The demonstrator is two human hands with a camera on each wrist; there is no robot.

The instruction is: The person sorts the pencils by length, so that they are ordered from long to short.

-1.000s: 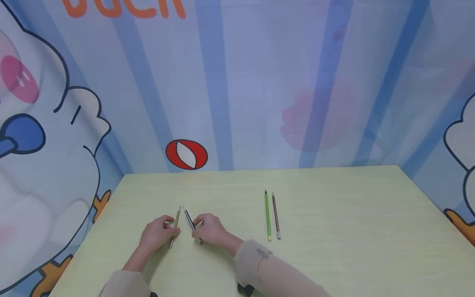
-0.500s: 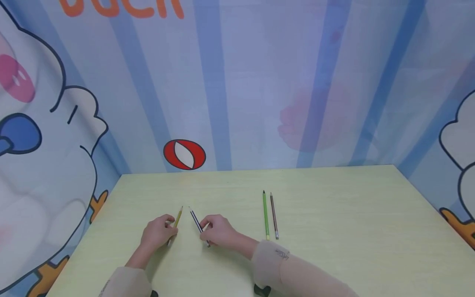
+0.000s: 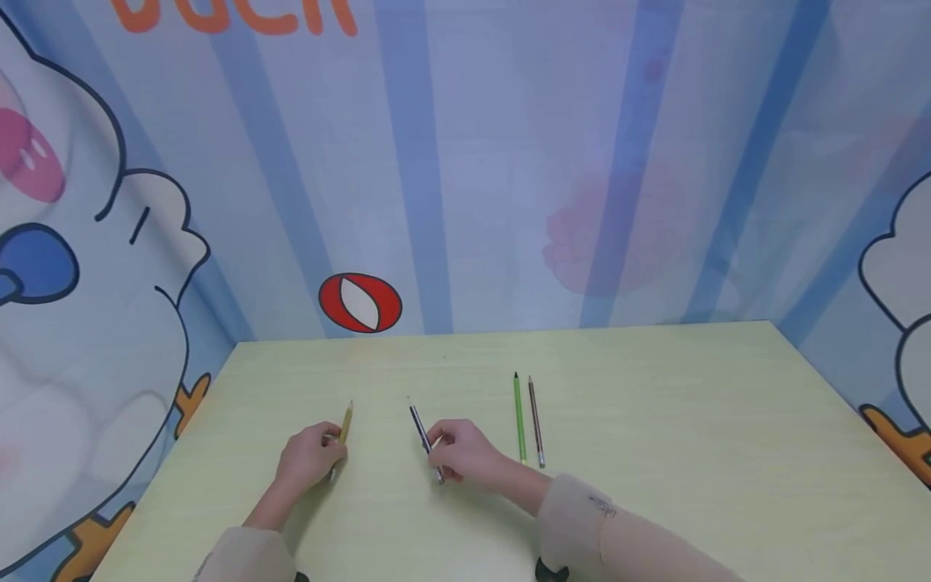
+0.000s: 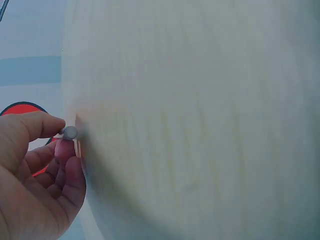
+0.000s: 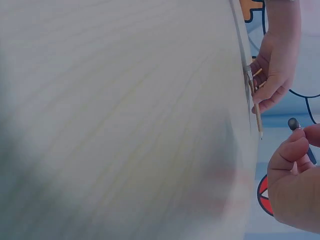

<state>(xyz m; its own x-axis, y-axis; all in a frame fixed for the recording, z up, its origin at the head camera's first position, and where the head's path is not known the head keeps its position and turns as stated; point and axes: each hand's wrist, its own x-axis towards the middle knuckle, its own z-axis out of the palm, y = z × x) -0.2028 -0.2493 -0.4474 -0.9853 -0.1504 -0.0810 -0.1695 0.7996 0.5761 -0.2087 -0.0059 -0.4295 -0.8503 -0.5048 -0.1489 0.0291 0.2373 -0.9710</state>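
Observation:
My left hand (image 3: 309, 456) pinches a yellow pencil (image 3: 346, 422) between thumb and fingers, its sharpened tip pointing away from me. In the left wrist view the pencil's grey end (image 4: 70, 132) shows between thumb and fingertip. To the right, my right hand (image 3: 469, 454) pinches a dark-and-white striped pencil (image 3: 419, 428), tilted with its tip to the far left. The right wrist view catches this pencil's round end (image 5: 293, 123) at the fingertips, and the left hand (image 5: 275, 75) with the yellow pencil (image 5: 257, 110) beyond it.
A green pencil (image 3: 520, 416) and a dark red pencil (image 3: 536, 420) lie side by side on the pale wooden table (image 3: 691, 436), right of my right hand. A blue striped backdrop (image 3: 494, 162) with cartoon figures rises behind the table.
My right hand has moved to the right with the striped pencil, widening the space between the two held pencils. My left hand stays nearly in place, still holding the yellow pencil.

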